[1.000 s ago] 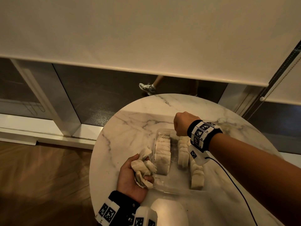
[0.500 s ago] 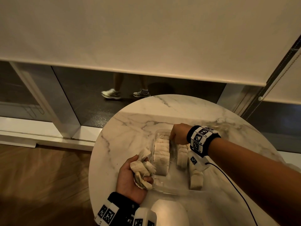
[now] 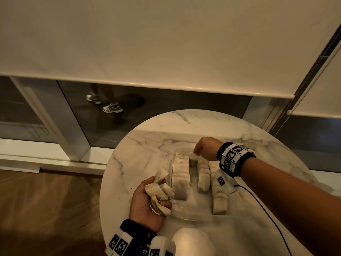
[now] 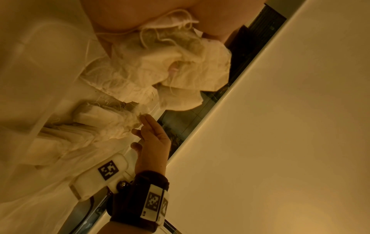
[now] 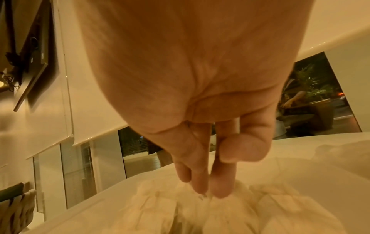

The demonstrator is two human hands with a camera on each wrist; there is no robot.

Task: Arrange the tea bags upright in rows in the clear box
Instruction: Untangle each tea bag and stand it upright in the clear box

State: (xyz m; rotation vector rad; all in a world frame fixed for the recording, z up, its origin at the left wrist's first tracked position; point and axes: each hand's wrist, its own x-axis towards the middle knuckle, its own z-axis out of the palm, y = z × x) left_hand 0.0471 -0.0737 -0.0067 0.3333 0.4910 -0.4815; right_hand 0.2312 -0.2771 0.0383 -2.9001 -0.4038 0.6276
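Note:
A clear box stands on the round marble table and holds three rows of upright tea bags: left, middle and right. My left hand rests palm up beside the box's left wall and grips a loose bunch of tea bags, also seen close up as the bunch. My right hand hovers over the box's far end. Its fingers point straight down onto the tops of the tea bags, between the left and middle rows.
A cable runs from my right wrist across the table. A white rounded object sits at the near table edge. Beyond the table is a window with a lowered blind and a passer-by's feet outside. Wooden floor lies left.
My right hand came down from above the box to its far end, and its fingers went from curled to straight on the bags. The left hand stayed put.

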